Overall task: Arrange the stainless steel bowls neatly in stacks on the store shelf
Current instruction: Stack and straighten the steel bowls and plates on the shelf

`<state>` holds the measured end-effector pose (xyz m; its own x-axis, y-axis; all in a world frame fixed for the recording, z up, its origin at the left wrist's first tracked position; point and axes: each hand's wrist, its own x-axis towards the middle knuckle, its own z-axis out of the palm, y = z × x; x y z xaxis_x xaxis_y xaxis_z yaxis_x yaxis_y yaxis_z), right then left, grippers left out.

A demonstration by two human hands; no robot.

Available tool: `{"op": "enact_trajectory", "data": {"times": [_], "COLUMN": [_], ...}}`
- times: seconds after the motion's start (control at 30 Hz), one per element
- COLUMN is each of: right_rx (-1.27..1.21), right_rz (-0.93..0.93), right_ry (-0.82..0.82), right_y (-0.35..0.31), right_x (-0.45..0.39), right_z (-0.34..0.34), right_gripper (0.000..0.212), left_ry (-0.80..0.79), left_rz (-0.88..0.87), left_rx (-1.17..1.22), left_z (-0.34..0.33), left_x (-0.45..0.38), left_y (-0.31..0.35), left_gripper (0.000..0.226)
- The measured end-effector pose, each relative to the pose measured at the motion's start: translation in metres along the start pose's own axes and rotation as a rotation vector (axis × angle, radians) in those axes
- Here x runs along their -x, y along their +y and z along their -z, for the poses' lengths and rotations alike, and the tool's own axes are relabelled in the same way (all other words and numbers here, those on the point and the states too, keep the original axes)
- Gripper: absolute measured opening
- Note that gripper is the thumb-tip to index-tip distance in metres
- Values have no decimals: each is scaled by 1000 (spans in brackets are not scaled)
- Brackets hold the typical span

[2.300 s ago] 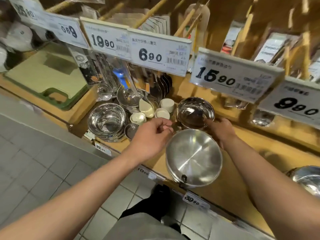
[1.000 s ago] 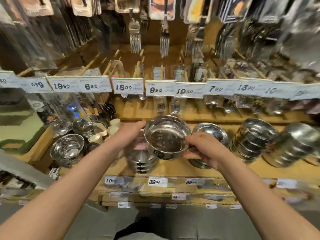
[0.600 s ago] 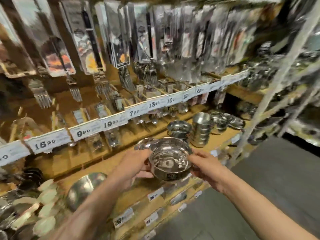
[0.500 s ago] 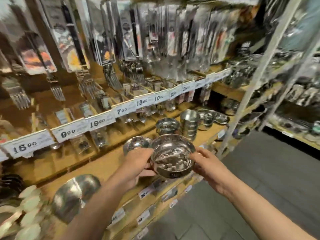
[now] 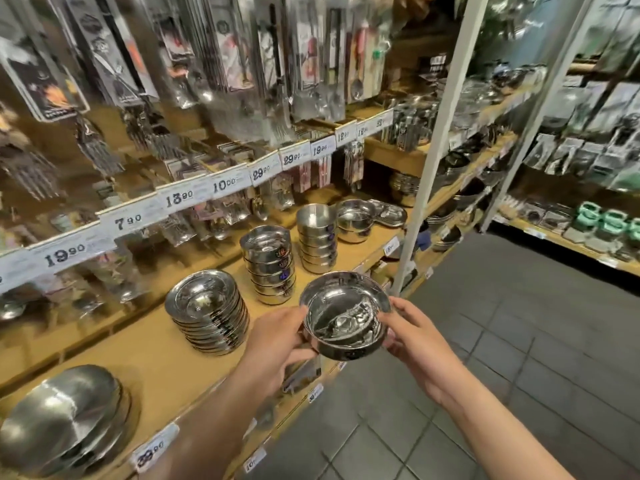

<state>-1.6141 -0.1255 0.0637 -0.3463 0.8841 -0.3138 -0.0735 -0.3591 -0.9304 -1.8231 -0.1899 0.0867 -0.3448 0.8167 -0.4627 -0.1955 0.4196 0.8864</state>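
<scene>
far left stack [image 5: 65, 420]: big bowls lying tipped on the shelf [image 5: 166, 362], already leaning; a knock from the forearm passing over could roll them.
plate stack [image 5: 207, 311]: low and wide, slightly fanned, just left of the left hand; a careless elbow would slide the top ones.
left hand [image 5: 277, 341]: fingers curled on the bowl's left rim, thumb on top, a firm-looking pinch.
bowl [image 5: 346, 315]: held upright in the air between both hands, out past the shelf edge, over the floor [image 5: 519, 341]; a slip here means a drop onto tile.
right hand [image 5: 415, 337]: fingers wrapped round the right side, gripping too.
tall stacks [image 5: 273, 265]: further along, near each other; set the bowl on the wrong size or off-centre and it sits crooked, maybe toppling the column.
view: blurred, so size match is hard to judge.
</scene>
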Motion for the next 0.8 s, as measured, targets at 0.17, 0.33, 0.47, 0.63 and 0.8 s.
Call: {"op": "enact_trajectory", "data": {"times": [0.17, 0.33, 0.47, 0.63, 0.8], "right_rx": [59, 108, 135, 181, 211], "right_rz": [-41, -85, -110, -158, -197], "right_ry": [-13, -106, -248, -407, -420], "right_y": [-3, -12, -14, -1, 7], "right_x": [-34, -68, -93, -106, -114], "right_z": [54, 72, 43, -18, -57], "right_gripper": [33, 31, 26, 31, 37], "left_ry": [55, 104, 245, 422, 438], "left_rz": [14, 5, 32, 60, 50], "left_rx": [16, 53, 90, 125, 169], "left_z": [-50, -63, -40, 9, 47], "left_x": [-26, -29, -19, -6, -9], "left_y": [-3, -12, -13, -20, -31], "left_gripper": [19, 28, 22, 27, 31]}}
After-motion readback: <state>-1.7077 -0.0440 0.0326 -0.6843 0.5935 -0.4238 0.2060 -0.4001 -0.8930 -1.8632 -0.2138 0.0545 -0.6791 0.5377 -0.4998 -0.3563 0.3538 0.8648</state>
